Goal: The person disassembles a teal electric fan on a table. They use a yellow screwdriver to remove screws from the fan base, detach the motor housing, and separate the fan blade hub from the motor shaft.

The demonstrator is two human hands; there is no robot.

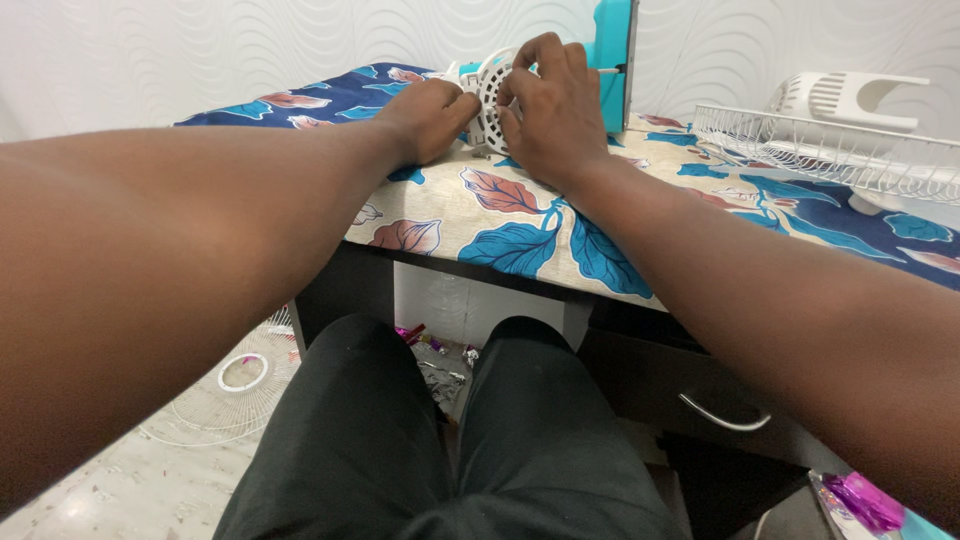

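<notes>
Gripping a small white perforated plastic fan part (490, 95) at the far edge of the leaf-patterned worktop (520, 240), against a teal housing (612, 60).

Left hand (428, 118) and right hand (552, 105) pinched shut on its rim; probably light, stiff, brittle, so best held by the edges. White wire basket (830, 150) to the right, contents unclear.

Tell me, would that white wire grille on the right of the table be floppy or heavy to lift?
The white wire grille is probably light, since it is mostly open gaps between thin wires. It likely holds its shape, as its rim runs straight. Being round and shallow, it might rock or slide on the leaf-print cloth if pushed.
</notes>
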